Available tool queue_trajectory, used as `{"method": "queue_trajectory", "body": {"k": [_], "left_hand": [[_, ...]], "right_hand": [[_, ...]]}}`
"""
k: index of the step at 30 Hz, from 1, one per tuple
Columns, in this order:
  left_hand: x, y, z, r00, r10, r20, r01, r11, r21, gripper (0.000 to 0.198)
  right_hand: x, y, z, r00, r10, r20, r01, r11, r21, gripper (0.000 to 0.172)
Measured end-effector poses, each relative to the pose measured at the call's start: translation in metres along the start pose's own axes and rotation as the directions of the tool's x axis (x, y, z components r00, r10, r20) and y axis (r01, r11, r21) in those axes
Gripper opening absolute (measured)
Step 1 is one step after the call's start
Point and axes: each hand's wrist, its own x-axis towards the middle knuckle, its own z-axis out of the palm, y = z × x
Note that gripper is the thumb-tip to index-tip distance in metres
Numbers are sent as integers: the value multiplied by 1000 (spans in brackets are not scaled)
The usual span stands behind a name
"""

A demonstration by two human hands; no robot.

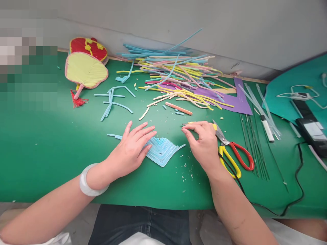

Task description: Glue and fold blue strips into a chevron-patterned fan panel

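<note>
My left hand [134,146] rests with its fingers spread over the left part of a light-blue, fan-shaped piece [163,154] built from bent fuzzy strips in nested V rows. Loose strip ends stick out at both sides of it. To the right, my right hand [204,141] is closed, thumb and index finger brought together; what they pinch, if anything, is too small to make out. Behind those fingers shows a yellow tool [214,126] with a thin metal tip, mostly hidden by the hand. Scissors [224,141] with one red and one yellow handle lie beside the right hand.
A pile of coloured fuzzy strips [178,71] lies at the back, over purple sheets [241,98]. Fan-shaped crafts [87,69] sit back left. Thin wires [252,146], a white marker [267,129], glue sticks [268,109] and a black cord [301,173] lie right.
</note>
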Motion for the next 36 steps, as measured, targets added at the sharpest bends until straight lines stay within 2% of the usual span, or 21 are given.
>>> {"method": "queue_trajectory", "body": {"k": [2,6,12,16,19,21,23,25,27,32,34,36], "left_hand": [[0,3,0,994,87,68,-86,996,-9,40],[-1,8,4,942,251,224,-247,968,-47,53],[-3,9,7,909,280,309,-273,960,-66,69],[-3,10,7,898,292,330,-289,956,-59,72],[-3,10,8,893,298,337,-298,953,-53,73],[-3,10,9,892,296,341,-298,953,-48,72],[-3,9,9,889,293,351,-297,954,-45,71],[-3,9,9,886,292,362,-296,954,-44,70],[-3,9,9,887,292,359,-294,955,-51,69],[-2,9,9,889,293,351,-284,956,-76,68],[-2,9,9,886,293,359,-284,955,-80,67],[-2,9,9,887,293,357,-282,956,-84,68]], "right_hand": [[-1,0,-1,990,-33,140,26,998,52,6],[-2,0,-6,921,-53,386,12,994,107,8],[-3,1,-14,838,-49,544,-9,994,104,5],[-4,0,-13,810,-49,584,-7,996,93,2],[-4,-4,-12,802,-51,595,-8,995,96,8],[-4,-6,-13,817,-69,573,0,993,119,11],[-3,-7,-15,863,-77,499,8,990,139,12],[-2,-6,-16,928,-49,370,-2,990,138,11],[-1,-5,-16,959,-20,283,-17,992,127,11],[-2,-1,-9,911,-14,412,-10,998,57,19],[-2,0,-6,931,24,364,-36,999,26,18],[-2,2,-6,967,71,243,-75,997,6,21]]}}
